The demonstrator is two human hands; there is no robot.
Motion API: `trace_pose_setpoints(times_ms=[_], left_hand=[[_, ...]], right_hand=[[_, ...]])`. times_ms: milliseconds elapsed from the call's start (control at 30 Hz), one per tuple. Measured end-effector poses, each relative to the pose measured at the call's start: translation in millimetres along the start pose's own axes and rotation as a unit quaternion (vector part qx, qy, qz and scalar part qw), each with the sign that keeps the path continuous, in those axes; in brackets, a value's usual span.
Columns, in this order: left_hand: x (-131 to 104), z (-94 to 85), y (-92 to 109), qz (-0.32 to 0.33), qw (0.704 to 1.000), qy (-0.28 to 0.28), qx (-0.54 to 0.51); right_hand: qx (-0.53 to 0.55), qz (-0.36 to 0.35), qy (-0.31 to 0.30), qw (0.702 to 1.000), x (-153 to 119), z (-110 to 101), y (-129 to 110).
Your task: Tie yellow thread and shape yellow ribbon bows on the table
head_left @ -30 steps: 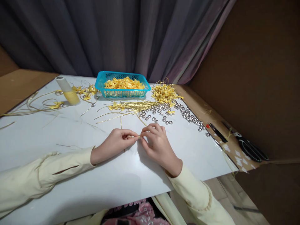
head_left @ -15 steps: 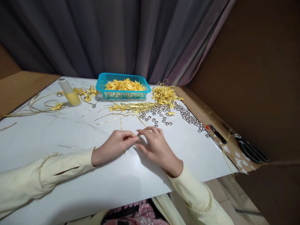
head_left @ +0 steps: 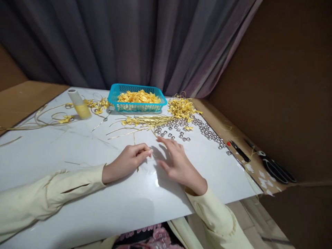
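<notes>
My left hand is closed in a pinch on a thin gold cord. Part of that cord shows above the hand, and a short end sticks out below it. A fine pale strand pokes out past the thumb tip. To the right, my right hand hovers with fingers and thumb apart, nothing visible between them. Just beyond it lie scattered silver beads. A bundle of gold cords with yellow ribbon flowers at its right end rests behind both hands.
A blue basket of yellow petals stands at the back. Left of it are a bottle of yellow liquid and loose cords with flowers. A needle lies near my left sleeve. Black snips and scissors sit along the right edge.
My right hand has moved away from the left fingertips, to the right, and its fingers have spread. The left hand keeps its pinch in nearly the same place.
</notes>
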State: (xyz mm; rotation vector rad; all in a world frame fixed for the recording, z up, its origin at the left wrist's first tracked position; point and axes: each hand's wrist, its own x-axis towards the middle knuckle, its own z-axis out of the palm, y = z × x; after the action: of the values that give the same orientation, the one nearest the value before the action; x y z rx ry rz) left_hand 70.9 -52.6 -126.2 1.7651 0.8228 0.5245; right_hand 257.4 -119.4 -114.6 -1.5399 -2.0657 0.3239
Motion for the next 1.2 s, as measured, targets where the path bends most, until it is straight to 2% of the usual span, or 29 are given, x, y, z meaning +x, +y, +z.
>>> trace_pose_setpoints(times_ms=[100, 200, 300, 400, 567, 700, 833, 900, 967, 1100, 1200], left_hand=[[-1.0, 0.7, 1.2, 0.005, 0.999, -0.019, -0.048], [-1.2, 0.5, 2.5, -0.006, 0.990, -0.050, -0.132], [-0.1, -1.5, 4.2, -0.064, 0.960, -0.101, -0.254], [1.8, -4.6, 7.1, -0.116, 0.930, -0.136, -0.322], [4.5, -6.0, 8.0, -0.113, 0.925, -0.090, -0.352], [3.4, -2.0, 6.1, -0.105, 0.953, -0.063, -0.279], [-0.3, 1.2, 8.8, 0.015, 0.997, -0.031, -0.065], [-1.9, 1.8, 10.1, 0.061, 0.997, -0.025, 0.031], [-2.9, 2.1, 10.3, 0.077, 0.993, -0.026, 0.083], [-2.9, 1.9, 9.8, 0.074, 0.992, -0.022, 0.095], [-1.2, 0.6, 10.9, 0.051, 0.998, -0.012, 0.035]], right_hand=[[0.042, -0.023, -0.009, 0.999, 0.5, 5.6, -2.6], [0.016, -0.063, 0.024, 0.998, 1.4, 9.8, -0.1], [-0.042, -0.120, 0.081, 0.989, 1.7, 10.2, 3.3], [-0.101, -0.131, 0.114, 0.980, 1.8, 11.0, 3.8], [-0.126, -0.137, 0.113, 0.976, 1.9, 13.9, -0.8], [-0.130, -0.132, 0.093, 0.978, 2.4, 12.1, -4.9], [-0.129, -0.120, 0.072, 0.982, 2.5, 10.8, -5.2], [-0.124, -0.110, 0.064, 0.984, 2.2, 11.7, -4.5], [-0.116, -0.102, 0.048, 0.987, 1.8, 12.8, -4.3], [-0.068, -0.054, -0.002, 0.996, 2.4, 10.8, -6.6], [0.059, 0.025, -0.014, 0.998, 3.7, 4.3, -9.8]])
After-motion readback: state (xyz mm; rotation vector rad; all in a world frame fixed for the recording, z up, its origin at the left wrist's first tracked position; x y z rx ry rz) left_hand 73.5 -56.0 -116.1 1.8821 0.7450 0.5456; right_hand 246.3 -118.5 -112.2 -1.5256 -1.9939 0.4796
